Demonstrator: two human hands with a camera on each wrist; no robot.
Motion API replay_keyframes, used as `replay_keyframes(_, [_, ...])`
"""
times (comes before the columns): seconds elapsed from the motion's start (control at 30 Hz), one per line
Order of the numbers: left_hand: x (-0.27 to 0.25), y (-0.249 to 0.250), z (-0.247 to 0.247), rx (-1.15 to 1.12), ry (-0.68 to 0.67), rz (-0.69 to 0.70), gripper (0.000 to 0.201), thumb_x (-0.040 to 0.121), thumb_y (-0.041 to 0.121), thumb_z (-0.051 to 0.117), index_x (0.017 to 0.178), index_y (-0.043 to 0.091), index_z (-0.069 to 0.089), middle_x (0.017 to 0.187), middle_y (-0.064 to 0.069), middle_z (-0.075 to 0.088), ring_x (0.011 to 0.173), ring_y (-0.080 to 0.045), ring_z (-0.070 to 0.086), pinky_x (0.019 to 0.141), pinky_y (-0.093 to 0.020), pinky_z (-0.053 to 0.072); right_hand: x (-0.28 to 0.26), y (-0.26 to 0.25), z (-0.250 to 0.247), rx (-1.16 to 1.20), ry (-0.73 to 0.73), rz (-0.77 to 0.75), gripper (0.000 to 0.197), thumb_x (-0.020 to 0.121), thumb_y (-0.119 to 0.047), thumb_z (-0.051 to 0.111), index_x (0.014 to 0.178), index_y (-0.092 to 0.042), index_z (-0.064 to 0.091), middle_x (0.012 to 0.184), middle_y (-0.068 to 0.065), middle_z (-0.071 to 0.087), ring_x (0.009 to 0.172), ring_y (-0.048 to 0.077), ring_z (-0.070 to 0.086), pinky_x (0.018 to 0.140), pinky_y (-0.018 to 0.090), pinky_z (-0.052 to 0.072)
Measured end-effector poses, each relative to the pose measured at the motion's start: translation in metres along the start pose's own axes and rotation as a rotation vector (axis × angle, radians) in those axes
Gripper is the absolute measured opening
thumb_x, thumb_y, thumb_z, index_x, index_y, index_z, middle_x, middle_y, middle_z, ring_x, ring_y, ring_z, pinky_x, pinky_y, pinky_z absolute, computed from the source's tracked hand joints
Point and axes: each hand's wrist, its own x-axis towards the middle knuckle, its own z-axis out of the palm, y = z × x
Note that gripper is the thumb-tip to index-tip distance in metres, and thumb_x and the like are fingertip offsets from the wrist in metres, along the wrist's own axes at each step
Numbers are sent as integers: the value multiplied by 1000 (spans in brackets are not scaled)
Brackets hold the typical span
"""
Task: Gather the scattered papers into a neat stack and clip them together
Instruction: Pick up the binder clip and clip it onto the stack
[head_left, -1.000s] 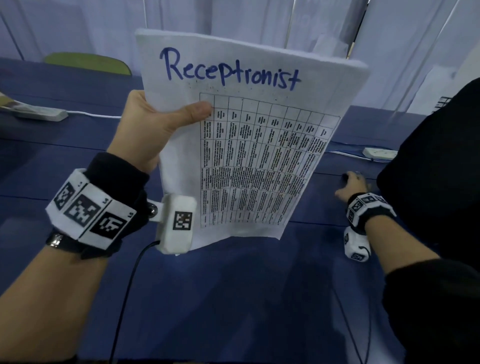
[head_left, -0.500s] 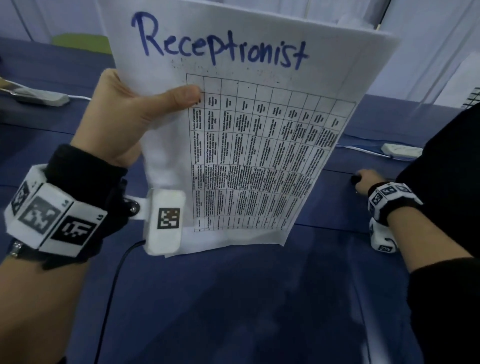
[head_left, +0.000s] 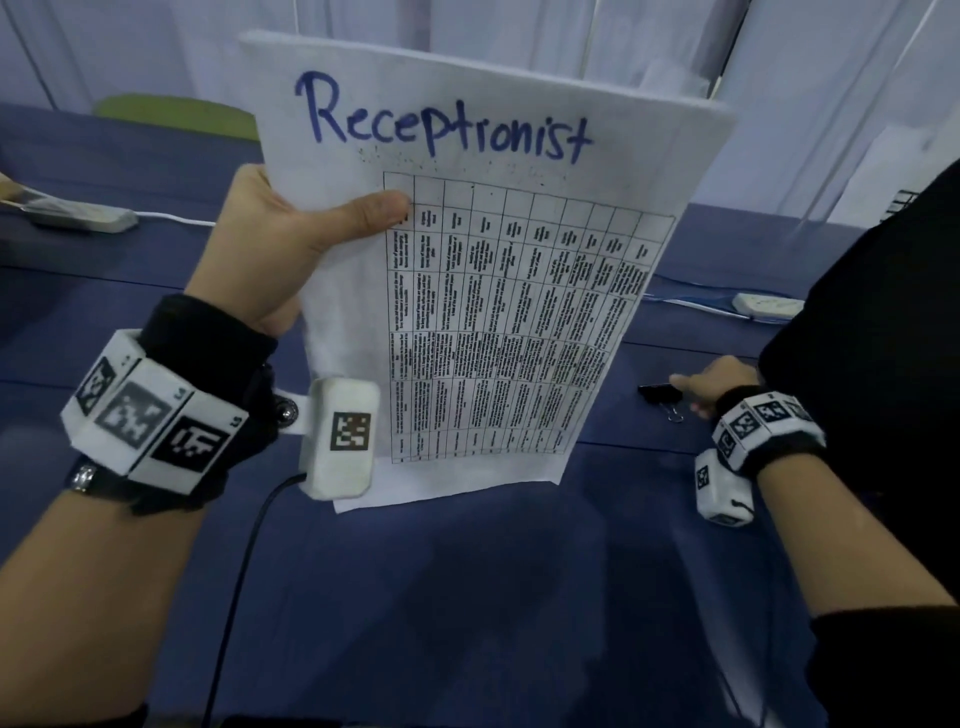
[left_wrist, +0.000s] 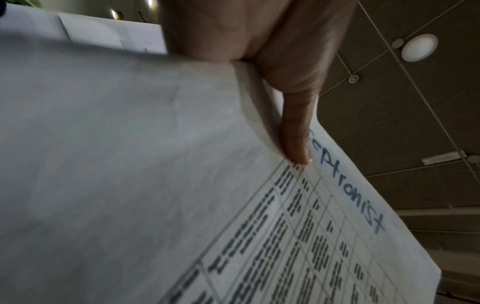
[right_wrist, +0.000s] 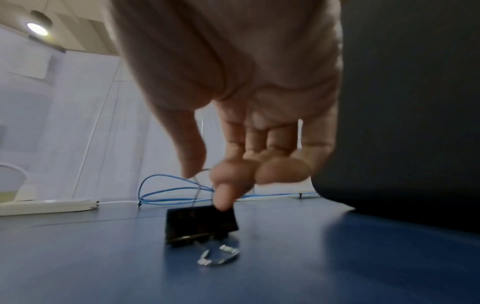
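My left hand (head_left: 311, 234) holds a stack of white papers (head_left: 519, 291) upright above the table. The thumb presses the front sheet and the fingers are hidden behind it. The front sheet reads "Receptronist" in blue marker over a printed table. In the left wrist view the thumb (left_wrist: 293, 131) lies on the papers (left_wrist: 130, 164). On the table at the right sits a black binder clip (head_left: 658, 393). My right hand (head_left: 711, 384) is over it. In the right wrist view the right hand (right_wrist: 210, 181) pinches the upper wire handle of the binder clip (right_wrist: 201, 224), index tip on its top edge.
The blue table (head_left: 467, 597) stretches out in front of me. White power strips lie at the back left (head_left: 83, 218) and back right (head_left: 769, 304), the right one beside a blue cable (right_wrist: 168, 191). A large black mass (head_left: 872, 312) stands close to my right hand.
The left hand keeps the papers upright with little change. The right hand has stayed at the binder clip, which now shows to the left of its fingers.
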Motion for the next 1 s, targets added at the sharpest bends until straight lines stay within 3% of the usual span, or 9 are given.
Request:
replay_keyframes(0.13, [-3,2,2,9,-13,6,24,70,1,71,67,23,78,76,11,77,78,-6,73,75,-25,57,-2,-9,7,59,39,52,28,83,-17,59,61,0,60,40,7,59,51,22,53,72,37,57])
replay_keyframes(0.23, [-5,4,2,11,-27,3,27,74,-3,69,68,22,78,77,11,77,79,-7,73,76,-26,58,-5,-13,8,102,21,100,30,81,-26,60,73,3,64,23,4,49,56,25,58,67,33,53])
replay_keyframes(0.37, [-5,4,1,1,-29,-7,28,74,-5,68,70,20,78,78,10,77,80,-7,73,76,-25,57,5,-11,13,129,32,115,44,81,-38,59,94,3,66,53,14,62,93,33,66,81,36,52])
replay_keyframes(0.43, [-5,4,1,-2,-27,-11,28,74,-6,68,69,20,78,77,9,77,79,-7,73,76,-25,57,10,-11,14,110,37,123,31,83,-23,58,92,5,66,83,23,67,87,32,64,77,35,50])
replay_keyframes(0.53, [-6,5,2,5,-40,-3,31,75,-7,67,68,21,78,76,11,77,79,-6,73,77,-25,57,17,-5,15,171,38,145,23,82,-16,59,85,5,66,89,23,65,80,30,60,78,41,54])
replay_keyframes(0.6, [-7,5,3,12,-40,6,32,75,-6,67,68,22,78,75,12,77,78,-5,73,77,-25,58,5,-5,12,305,76,130,19,81,-21,63,82,-2,64,87,18,60,75,27,56,69,39,59])
replay_keyframes(0.7, [-6,4,3,15,-33,17,30,75,-5,68,67,22,78,75,12,76,78,-6,73,79,-26,58,-36,-16,4,660,164,-52,23,87,-18,61,64,-13,59,70,5,55,70,19,51,40,16,49])
replay_keyframes(0.9, [-2,2,3,13,-14,9,29,75,-5,68,67,21,77,75,11,76,77,-6,73,77,-25,58,-111,-51,-20,1370,-104,-275,31,102,-18,29,72,-16,36,83,2,51,68,19,60,59,36,60])
replay_keyframes(1.0, [-1,1,3,-4,3,-11,29,75,-6,68,65,20,77,73,10,76,74,-7,73,73,-24,58,-142,-65,-36,1562,45,-427,28,101,-17,28,74,-17,35,90,4,55,70,13,65,60,27,58])
